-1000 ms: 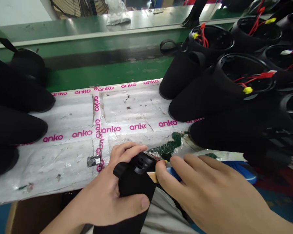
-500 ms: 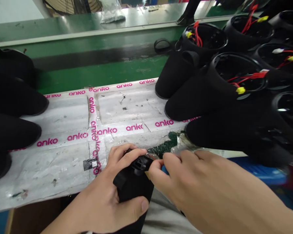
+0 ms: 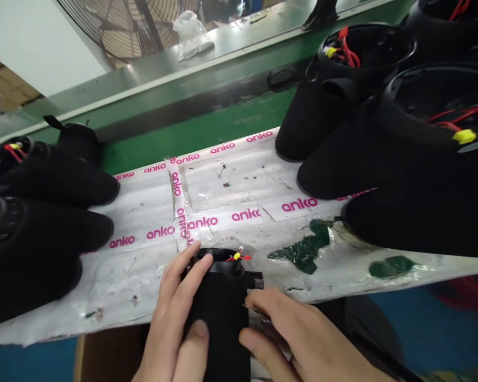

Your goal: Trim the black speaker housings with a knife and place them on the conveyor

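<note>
A black fabric-covered cylinder (image 3: 223, 323), which looks like a speaker body, stands nearly upright at the table's near edge with its open rim facing up. Red wires with a yellow connector (image 3: 237, 256) stick out over the rim. My left hand (image 3: 179, 318) is wrapped round its left side, two fingertips at the rim and the thumb on the front. A short black tab (image 3: 255, 279) juts from the right side. Just below that tab, my right hand (image 3: 290, 334) has curled fingers round a thin, pointed, shiny tool (image 3: 258, 312); most of the tool is hidden.
Several similar black cylinders (image 3: 338, 154) lean at the right, with red wires in their openings. More black cylinders (image 3: 71, 228) lie at the left. White sheeting with pink "anko" tape (image 3: 223, 191) covers the table, torn in places. Behind are a green belt (image 3: 183, 127) and a fan (image 3: 115, 26).
The cylinder has come more upright, so its open rim and wires now show. My left hand has shifted its hold, and my right hand has moved from the top end down the right side.
</note>
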`<state>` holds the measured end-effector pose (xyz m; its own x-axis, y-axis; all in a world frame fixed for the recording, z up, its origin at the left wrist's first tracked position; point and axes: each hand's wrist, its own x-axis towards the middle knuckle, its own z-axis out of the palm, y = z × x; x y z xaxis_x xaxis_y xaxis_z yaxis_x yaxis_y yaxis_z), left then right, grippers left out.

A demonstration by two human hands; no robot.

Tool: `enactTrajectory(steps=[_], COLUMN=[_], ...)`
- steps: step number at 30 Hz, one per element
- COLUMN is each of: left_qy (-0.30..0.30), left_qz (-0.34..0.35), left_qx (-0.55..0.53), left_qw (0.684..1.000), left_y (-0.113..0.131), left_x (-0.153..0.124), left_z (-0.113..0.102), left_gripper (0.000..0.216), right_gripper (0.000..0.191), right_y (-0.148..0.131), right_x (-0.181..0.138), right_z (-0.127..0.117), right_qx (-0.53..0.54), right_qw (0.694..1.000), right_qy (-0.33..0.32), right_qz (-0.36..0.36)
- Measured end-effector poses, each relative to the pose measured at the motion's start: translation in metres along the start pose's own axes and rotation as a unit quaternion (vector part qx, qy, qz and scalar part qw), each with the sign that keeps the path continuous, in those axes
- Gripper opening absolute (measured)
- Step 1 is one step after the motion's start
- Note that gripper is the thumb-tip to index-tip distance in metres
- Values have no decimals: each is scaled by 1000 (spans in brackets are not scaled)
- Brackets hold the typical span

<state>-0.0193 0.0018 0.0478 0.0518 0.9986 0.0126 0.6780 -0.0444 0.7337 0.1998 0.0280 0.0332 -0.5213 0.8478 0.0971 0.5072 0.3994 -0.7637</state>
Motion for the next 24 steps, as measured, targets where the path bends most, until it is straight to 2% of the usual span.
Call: enactTrajectory(steps=[2, 5, 8, 13, 20, 24], left_qy=[-9, -2, -3, -5, -26, -13], left_qz=[-14, -50, -69, -61, -60, -59], left_qx=[-21, -44, -55, -70, -30, -30], left_qw=[1000, 998, 996, 996, 997, 998], left_y=[3, 3, 1, -3, -12, -13], left_x=[3, 6, 6, 7, 6, 9], left_z=[-1, -2, -2, -1, -9, -12], left_gripper=[60, 68, 67, 66, 74, 73], right_gripper=[23, 20, 16, 10, 30, 34], right_y=[1, 6, 12, 11, 7, 6], right_x=[4, 9, 15, 24, 31, 33], right_z=[4, 5, 6, 8, 6, 3], right_qx=[-3, -129, -219, -242, -239, -234], right_qw=[999, 987, 971, 967, 968, 969], right_qy=[41, 82, 84, 65, 61, 58], right_qz=[-20, -42, -49, -50, -43, -46])
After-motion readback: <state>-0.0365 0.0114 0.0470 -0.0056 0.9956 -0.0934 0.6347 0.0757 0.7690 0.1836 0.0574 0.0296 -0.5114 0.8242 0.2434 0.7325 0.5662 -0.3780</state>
